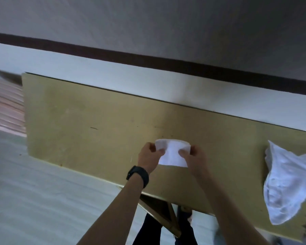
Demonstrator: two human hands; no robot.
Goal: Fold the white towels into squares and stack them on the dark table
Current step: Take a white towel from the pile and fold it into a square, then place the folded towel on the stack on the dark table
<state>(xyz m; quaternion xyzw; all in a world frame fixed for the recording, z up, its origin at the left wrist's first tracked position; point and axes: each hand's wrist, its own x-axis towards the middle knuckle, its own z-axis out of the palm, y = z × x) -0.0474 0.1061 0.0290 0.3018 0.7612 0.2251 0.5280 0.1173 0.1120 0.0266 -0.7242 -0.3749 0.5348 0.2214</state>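
A small folded white towel [172, 154] is held just above the olive-gold table [88, 124], near its front edge. My left hand [149, 157], with a black watch on the wrist, pinches the towel's left side. My right hand [194, 159] pinches its right side, thumb on top. A loose heap of unfolded white towels [288, 184] lies on the table at the far right, partly over the front edge.
The table stands against a pale wall [113, 75] with a dark stripe above. The floor [34, 200] is light. A pinkish striped thing [5, 106] sits beyond the table's left end. Folding table legs [159, 213] and my dark trousers show below the front edge.
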